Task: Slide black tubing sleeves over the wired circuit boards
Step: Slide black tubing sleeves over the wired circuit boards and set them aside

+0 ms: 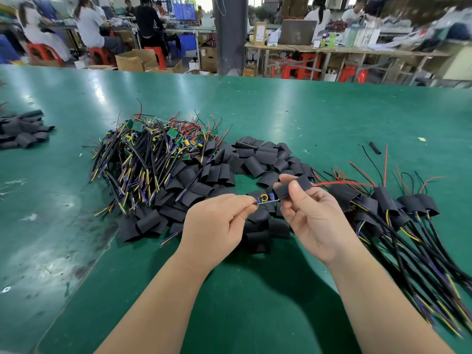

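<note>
Sleeve (293, 189) is sitting between the thumb and fingers of our right hand (315, 218), which we are curling round it just above the worktop (306, 116). Our left hand (217, 226) is pinching the near end of a board (263, 199), whose far end is reaching the sleeve's mouth. A red wire (337, 183) is sticking out of the sleeve's other end. Bare boards (143, 159) are lying heaped at the left, loose sleeves (224, 175) are spreading beside them and under our hands, and sleeved boards (396, 208) are lying at the right. Another sleeve heap (23, 131) is lying at the far left edge.
</note>
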A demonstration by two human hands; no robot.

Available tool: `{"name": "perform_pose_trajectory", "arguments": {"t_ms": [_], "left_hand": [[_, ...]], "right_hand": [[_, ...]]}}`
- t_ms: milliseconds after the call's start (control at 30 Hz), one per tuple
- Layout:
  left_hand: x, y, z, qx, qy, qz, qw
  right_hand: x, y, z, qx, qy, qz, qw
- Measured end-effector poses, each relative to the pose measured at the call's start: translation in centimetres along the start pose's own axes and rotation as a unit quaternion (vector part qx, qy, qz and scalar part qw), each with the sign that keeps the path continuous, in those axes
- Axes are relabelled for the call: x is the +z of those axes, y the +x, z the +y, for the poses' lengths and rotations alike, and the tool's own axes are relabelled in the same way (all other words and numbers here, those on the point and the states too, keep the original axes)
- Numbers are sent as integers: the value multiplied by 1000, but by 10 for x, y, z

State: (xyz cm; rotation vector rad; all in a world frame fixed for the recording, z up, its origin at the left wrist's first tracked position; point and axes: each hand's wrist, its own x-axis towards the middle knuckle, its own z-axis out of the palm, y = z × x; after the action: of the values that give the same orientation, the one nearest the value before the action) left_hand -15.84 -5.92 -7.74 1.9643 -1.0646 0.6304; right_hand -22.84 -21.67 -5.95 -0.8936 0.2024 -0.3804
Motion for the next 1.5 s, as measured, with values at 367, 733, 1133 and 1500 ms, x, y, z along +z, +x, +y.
{"name": "perform_pose_trajectory", "arguments": {"t_ms": [367, 733, 1133, 1500], "left_hand": [[0, 0, -3, 34, 83, 40, 995], [0, 0, 0, 45, 79, 20, 996], [1, 1, 5, -56, -32, -1, 998], [-4, 1, 2, -98, -50, -19, 994]], "right_hand": [[8, -4, 0, 31, -108, 80, 990], [2, -9, -1, -1, -96, -93, 991], [10, -12, 8, -13, -67, -105, 992], [12, -11, 12, -70, -170, -67, 981]]}}
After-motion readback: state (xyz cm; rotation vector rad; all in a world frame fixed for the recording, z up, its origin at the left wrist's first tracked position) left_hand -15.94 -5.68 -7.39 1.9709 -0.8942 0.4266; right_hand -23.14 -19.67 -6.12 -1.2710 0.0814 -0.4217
